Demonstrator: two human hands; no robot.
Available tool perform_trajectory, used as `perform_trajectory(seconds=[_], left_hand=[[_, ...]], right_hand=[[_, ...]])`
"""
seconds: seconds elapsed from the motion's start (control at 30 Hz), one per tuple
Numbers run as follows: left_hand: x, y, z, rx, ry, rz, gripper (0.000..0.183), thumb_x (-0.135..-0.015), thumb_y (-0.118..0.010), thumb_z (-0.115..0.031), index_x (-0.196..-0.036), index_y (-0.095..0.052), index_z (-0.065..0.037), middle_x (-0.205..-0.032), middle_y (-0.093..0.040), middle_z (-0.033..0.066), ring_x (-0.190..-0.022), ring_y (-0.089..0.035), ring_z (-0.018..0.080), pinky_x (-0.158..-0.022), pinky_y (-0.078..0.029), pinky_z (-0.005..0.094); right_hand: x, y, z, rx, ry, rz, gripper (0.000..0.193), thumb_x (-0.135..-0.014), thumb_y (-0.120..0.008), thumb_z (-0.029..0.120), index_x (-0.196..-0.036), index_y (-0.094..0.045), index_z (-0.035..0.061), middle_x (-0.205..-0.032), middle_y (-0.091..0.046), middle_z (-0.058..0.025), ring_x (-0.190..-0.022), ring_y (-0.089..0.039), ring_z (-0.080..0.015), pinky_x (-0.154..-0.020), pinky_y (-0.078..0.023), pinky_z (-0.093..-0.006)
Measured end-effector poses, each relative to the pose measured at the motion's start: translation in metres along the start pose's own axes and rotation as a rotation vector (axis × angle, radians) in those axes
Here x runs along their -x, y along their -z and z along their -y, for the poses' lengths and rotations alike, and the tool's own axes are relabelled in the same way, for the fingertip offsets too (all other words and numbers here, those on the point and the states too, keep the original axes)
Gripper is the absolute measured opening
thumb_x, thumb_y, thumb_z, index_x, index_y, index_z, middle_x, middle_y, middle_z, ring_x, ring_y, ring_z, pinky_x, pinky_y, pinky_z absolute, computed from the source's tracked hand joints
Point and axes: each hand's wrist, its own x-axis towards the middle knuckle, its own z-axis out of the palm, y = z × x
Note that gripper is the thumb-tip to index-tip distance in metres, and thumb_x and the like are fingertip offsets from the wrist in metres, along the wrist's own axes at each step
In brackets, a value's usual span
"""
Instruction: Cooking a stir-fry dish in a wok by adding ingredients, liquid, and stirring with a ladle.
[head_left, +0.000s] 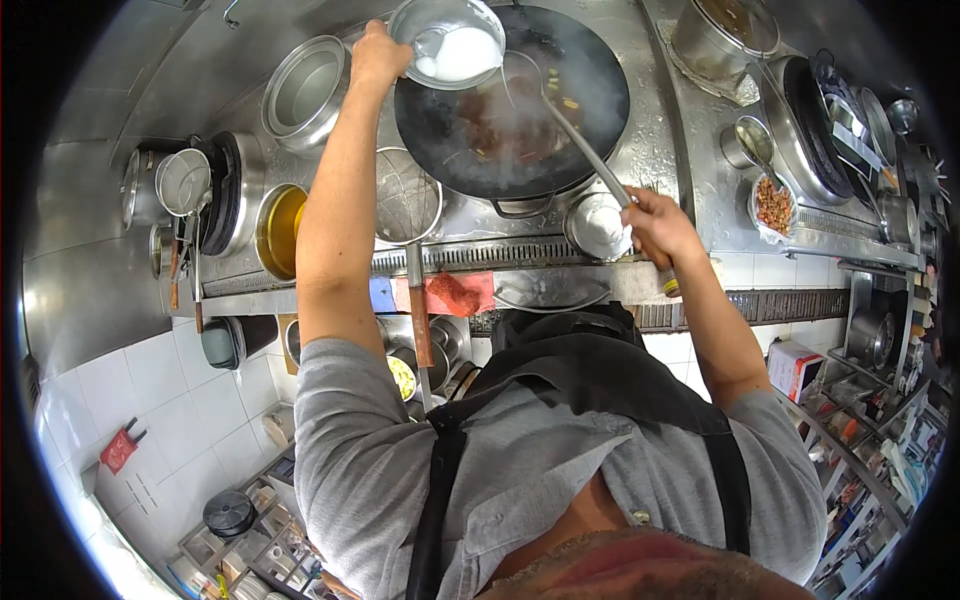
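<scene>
My left hand [382,52] grips the rim of a metal bowl [407,22] with white liquid in it. The bowl is tilted over the left far side of a large black wok [603,125]. Reddish-brown liquid with some yellow-green pieces steams in the wok. My right hand [656,230] is wrapped round the handle of a long metal ladle [583,143], whose round head reaches into the wok close to the bowl. Steam partly veils the ladle's head. Below my right hand stands a small metal pot [575,235] with something white inside.
A wire strainer [408,190] lies left of the wok, its wooden handle jutting past the counter edge. Further left are a pot of yellow oil [268,235] and a large pot [285,110]. On the right sit a bowl of brown nut-like bits [773,207] and a tall pot [700,55].
</scene>
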Motion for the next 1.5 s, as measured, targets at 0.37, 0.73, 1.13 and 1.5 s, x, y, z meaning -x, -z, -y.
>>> perform_trajectory(seconds=[0.37,0.73,1.13,1.5], left_hand=[[0.087,-0.011,0.073,0.894,0.443,0.103,0.034,-0.077,-0.056,0.005,-0.109,-0.047,0.009,-0.078,-0.056,0.0139,-0.051,-0.049,0.0133,-0.037,-0.033,0.0256],[0.220,-0.049,0.202,0.763,0.805,-0.160,0.042,-0.070,-0.058,0.004,-0.111,-0.048,0.008,-0.080,-0.058,0.0131,-0.052,-0.049,0.0130,-0.038,-0.032,0.0266],[0.279,-0.169,0.283,0.653,0.997,-0.147,0.047,-0.070,-0.062,0.000,-0.115,-0.047,0.005,-0.087,-0.059,0.0175,-0.065,-0.054,0.0218,-0.055,-0.039,0.0335],[0.311,-0.145,0.265,0.242,1.055,-0.129,0.056,-0.083,-0.063,-0.043,-0.103,-0.057,0.010,-0.079,-0.066,0.0183,-0.063,-0.066,0.0225,-0.055,-0.052,0.0351]], right_hand=[[-0.011,-0.003,0.003,-0.001,0.037,-0.034,0.053,-0.084,-0.061,0.013,-0.134,-0.047,0.0005,-0.077,-0.061,-0.0096,-0.056,-0.059,-0.0199,-0.051,-0.048,-0.0310],[-0.012,-0.020,0.011,0.256,0.079,-0.199,0.053,-0.084,-0.061,0.014,-0.133,-0.047,-0.0018,-0.069,-0.057,-0.0096,-0.056,-0.056,-0.0187,-0.050,-0.046,-0.0323],[-0.024,-0.007,0.005,0.724,0.342,-0.356,0.056,-0.082,-0.061,0.011,-0.136,-0.047,0.0082,-0.082,-0.061,-0.0135,-0.064,-0.062,-0.0258,-0.056,-0.050,-0.0388],[0.101,0.108,0.010,1.544,0.402,-0.182,0.058,-0.089,-0.061,0.017,-0.142,-0.040,0.0206,-0.085,-0.061,-0.0173,-0.065,-0.063,-0.0322,-0.061,-0.056,-0.0444]])
